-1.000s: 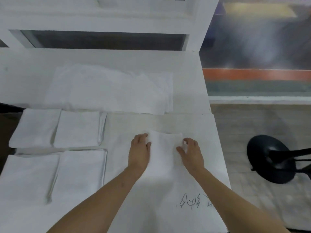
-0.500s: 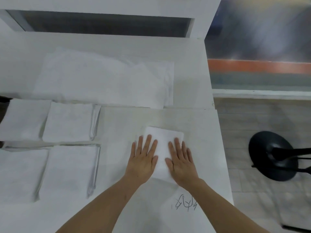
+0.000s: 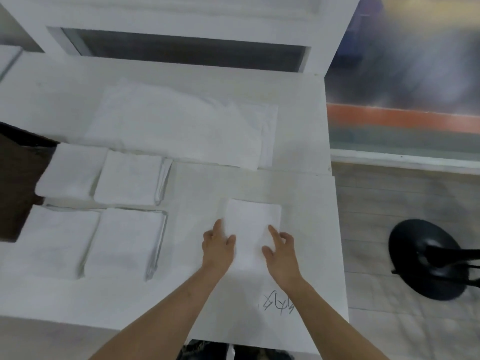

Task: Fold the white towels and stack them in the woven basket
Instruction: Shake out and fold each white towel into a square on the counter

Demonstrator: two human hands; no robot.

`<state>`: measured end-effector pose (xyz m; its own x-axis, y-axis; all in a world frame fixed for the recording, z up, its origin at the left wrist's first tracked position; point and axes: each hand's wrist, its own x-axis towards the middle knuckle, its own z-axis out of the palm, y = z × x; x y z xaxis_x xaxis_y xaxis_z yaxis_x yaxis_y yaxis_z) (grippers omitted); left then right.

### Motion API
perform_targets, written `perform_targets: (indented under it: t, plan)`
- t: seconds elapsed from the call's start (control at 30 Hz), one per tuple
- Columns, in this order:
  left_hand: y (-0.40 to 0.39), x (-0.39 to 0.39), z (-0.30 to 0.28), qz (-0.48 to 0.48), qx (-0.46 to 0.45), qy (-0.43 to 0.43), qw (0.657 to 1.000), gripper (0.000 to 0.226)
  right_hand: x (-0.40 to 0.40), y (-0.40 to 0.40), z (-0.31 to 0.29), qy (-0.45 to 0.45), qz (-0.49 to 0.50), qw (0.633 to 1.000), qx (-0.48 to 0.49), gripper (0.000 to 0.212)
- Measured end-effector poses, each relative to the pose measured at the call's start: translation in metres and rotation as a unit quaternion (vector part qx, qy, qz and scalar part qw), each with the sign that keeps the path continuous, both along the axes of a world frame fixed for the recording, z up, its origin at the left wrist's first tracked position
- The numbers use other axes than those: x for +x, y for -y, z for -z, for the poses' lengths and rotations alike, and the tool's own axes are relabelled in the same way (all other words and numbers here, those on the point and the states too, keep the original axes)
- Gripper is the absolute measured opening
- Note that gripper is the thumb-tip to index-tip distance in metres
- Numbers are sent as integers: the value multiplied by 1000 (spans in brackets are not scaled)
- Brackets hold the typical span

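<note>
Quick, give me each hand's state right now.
Left hand: grips the left edge of the folded towel.
Right hand: index finger on the towel, other fingers curled at its right edge; a grip cannot be told.

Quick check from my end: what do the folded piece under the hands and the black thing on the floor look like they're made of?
Folded towel: soft white cloth, matte, probably terry; its edges look thick and rounded, though blur hides any weave. Left hand and right hand rest at its sides. Black base on the floor: hard and smooth, with a dull sheen; metal or plastic, I cannot tell which.
</note>
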<state>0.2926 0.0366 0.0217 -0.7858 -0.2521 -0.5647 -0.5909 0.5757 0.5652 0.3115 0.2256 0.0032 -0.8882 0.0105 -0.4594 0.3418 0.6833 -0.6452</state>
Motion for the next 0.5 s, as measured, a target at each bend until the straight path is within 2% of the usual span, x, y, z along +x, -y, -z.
perform_targets:
  t: [0.1, 0.17, 0.27, 0.33, 0.4, 0.5]
  plan:
    - [7, -2, -20, -76, 83, 42, 993, 75, 2, 3, -8, 57, 64, 993, -77, 61]
    - [12, 0, -39, -74, 101, 34, 992, 70, 3, 3, -16, 79, 104, 980, -152, 58]
    - [19, 4, -73, -46, 112, -11, 993, 57, 11, 12, -33, 130, 164, 935, -286, 56]
    - [23, 5, -96, -35, 122, -46, 991, 50, 16, 22, -41, 156, 183, 904, -354, 63]
    - [28, 6, -117, -33, 133, -78, 987, 53, 16, 33, -52, 164, 177, 885, -398, 67]
    - [44, 8, -140, -37, 147, -125, 981, 56, 9, 52, -67, 152, 163, 874, -432, 51]
